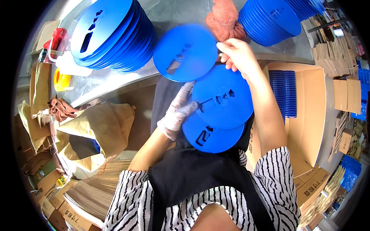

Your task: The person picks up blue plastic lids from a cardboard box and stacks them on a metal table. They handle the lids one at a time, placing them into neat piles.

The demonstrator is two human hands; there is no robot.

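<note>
My left hand, in a white knit glove, grips the left rim of two overlapping blue plastic discs held near my lap, the lower disc peeking out beneath. My bare right hand pinches the edge of a third blue disc with cut-out slots, lifted over the metal table edge. The upper held disc touches this one near my right hand.
Tall stacks of blue discs stand on the metal table at the left and right. An orange cloth lies between them. An open cardboard box holds upright discs. Brown paper bag at left.
</note>
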